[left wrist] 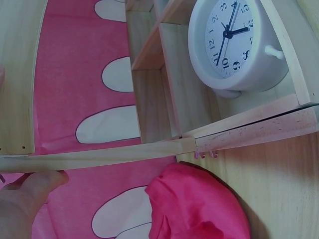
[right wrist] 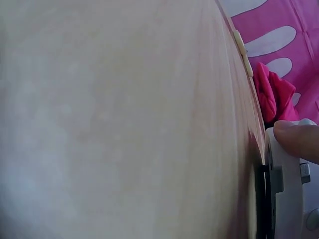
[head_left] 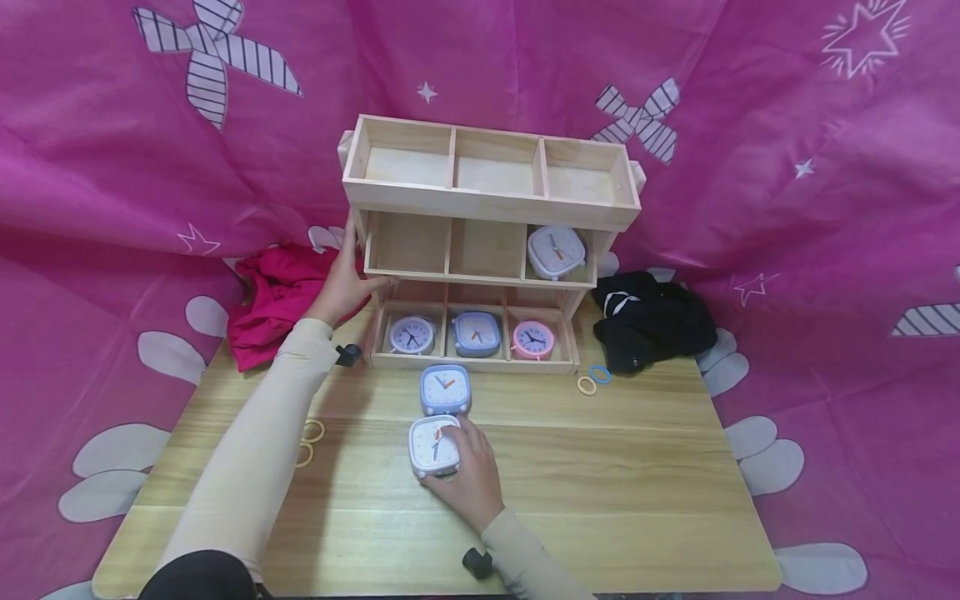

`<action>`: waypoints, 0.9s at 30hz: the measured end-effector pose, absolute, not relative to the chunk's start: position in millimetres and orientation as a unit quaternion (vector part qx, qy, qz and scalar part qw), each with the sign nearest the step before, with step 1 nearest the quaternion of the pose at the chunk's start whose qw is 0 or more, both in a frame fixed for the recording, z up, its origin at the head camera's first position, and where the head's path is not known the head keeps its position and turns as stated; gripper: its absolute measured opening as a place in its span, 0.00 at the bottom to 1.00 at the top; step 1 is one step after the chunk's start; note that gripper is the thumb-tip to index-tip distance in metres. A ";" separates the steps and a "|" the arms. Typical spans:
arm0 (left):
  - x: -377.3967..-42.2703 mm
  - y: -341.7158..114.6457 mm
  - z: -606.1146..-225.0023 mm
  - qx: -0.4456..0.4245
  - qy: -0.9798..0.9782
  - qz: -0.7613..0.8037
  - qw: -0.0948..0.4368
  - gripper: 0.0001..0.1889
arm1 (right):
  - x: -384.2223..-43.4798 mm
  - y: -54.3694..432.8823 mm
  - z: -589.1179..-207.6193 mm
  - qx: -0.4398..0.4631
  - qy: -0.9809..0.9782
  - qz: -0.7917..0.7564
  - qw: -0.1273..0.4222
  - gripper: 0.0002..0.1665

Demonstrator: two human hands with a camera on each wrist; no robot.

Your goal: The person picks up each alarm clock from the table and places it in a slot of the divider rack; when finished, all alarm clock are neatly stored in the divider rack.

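My right hand [head_left: 474, 477] grips a white square alarm clock [head_left: 426, 443] low over the table, thumb at its lower edge and fingers at its right side. Right behind it stands a blue square alarm clock [head_left: 445, 388]. With my left hand [head_left: 343, 283] I hold the left side of a tiered wooden organizer [head_left: 487, 198]; the thumb lies along a wooden strip [left wrist: 99, 155] in the left wrist view. The bottom tier holds a round white-faced clock [head_left: 411, 336], a blue clock [head_left: 476, 333] and a pink clock [head_left: 533, 340]. Another white clock [head_left: 556, 252] sits in the middle tier's right compartment.
Crumpled red cloth [head_left: 277, 292] lies left of the organizer, black cloth [head_left: 651, 321] to its right. A blue ring [head_left: 600, 367] and yellow ring [head_left: 587, 392] lie near the black cloth; more yellow rings [head_left: 313, 422] are beside my left forearm. Pink curtain [head_left: 480, 50] hangs behind.
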State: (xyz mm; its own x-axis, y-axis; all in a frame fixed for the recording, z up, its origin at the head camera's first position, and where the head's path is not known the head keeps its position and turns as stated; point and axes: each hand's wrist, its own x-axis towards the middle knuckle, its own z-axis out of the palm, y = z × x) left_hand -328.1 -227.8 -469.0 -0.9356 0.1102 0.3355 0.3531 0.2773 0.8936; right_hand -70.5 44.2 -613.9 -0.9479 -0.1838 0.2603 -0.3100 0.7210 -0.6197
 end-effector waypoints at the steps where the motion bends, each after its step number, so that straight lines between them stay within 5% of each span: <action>1: -328.6 -228.0 -468.9 -0.145 -0.792 -0.584 0.103 0.75 | -70.0 44.7 -614.2 0.132 -0.922 0.353 0.088 0.49; 19: -322.3 -226.2 -463.9 -0.141 -0.800 -0.575 0.098 0.74 | -53.1 71.6 -607.6 0.118 -0.879 0.461 0.011 0.48; 27: -324.3 -228.1 -467.8 -0.146 -0.799 -0.574 0.106 0.74 | -89.3 94.2 -557.3 0.093 -0.856 0.508 0.022 0.48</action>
